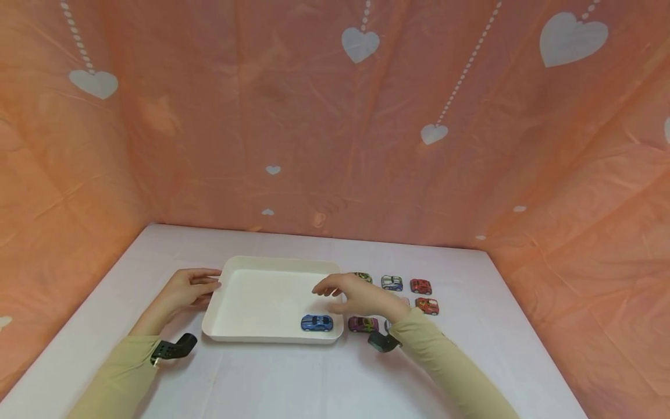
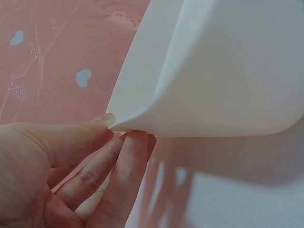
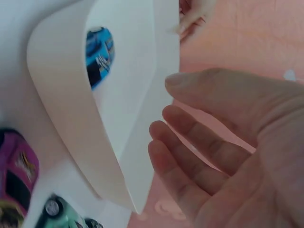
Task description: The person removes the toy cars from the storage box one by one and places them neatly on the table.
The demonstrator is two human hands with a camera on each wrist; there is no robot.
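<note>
A white rectangular tray (image 1: 272,339) lies on the table, with one blue toy car (image 1: 316,323) in its near right corner. At the tray's left side, my left hand (image 1: 187,289) pinches the rim between thumb and fingers, as the left wrist view shows. Over the tray's right edge hovers my right hand (image 1: 361,297), fingers loosely bent and apart, holding nothing. Just right of the tray sits a purple toy car (image 1: 363,324). A greenish toy car (image 3: 59,213) shows beside it in the right wrist view; my right wrist mostly covers it in the head view.
Further toy cars stand right of the tray: a green one (image 1: 363,277), a white-and-blue one (image 1: 391,283), a red one (image 1: 420,286) and another red one (image 1: 427,306). My right forearm passes in front of part of the group. Orange cloth (image 1: 314,192) with hearts encloses the table.
</note>
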